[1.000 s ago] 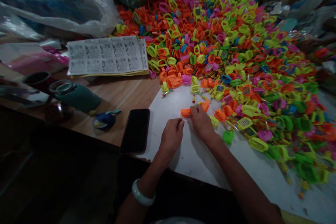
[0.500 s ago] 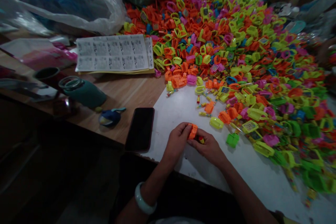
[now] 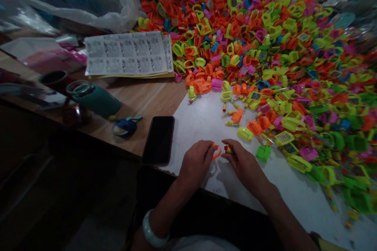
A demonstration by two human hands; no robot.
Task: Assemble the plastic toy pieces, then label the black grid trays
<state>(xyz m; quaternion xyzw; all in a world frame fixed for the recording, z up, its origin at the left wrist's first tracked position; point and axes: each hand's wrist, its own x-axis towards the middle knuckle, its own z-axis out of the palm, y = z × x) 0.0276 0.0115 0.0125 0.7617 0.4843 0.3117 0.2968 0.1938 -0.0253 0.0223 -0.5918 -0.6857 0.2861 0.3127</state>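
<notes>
Between the thumb and fingers of my left hand [image 3: 196, 161] is an orange plastic toy watch [image 3: 218, 152], turned so that its band shows as a loop. My right hand [image 3: 246, 164] pinches a small yellow tube with a red end [image 3: 227, 149], perhaps a candy tube; most of it is hidden by the fingers. A narrow gap separates the tube from the watch. Both hands are just above the white tabletop [image 3: 200, 117]. Beyond my right hand lie a green toy watch [image 3: 263, 153] and a yellow toy watch [image 3: 245, 133].
A large pile of colourful toy watches [image 3: 253, 55] spreads over the back and right. Left of my hands lie a black phone [image 3: 158, 140] and a blue pouch-like item [image 3: 125, 127]. Farther off are a teal bottle [image 3: 100, 100], printed sheets [image 3: 125, 55] and a clear plastic bag [image 3: 118, 0].
My hands have moved apart, the right one drawing away to the right with the yellow tube. The orange watch has turned in my left hand, so its loop shows.
</notes>
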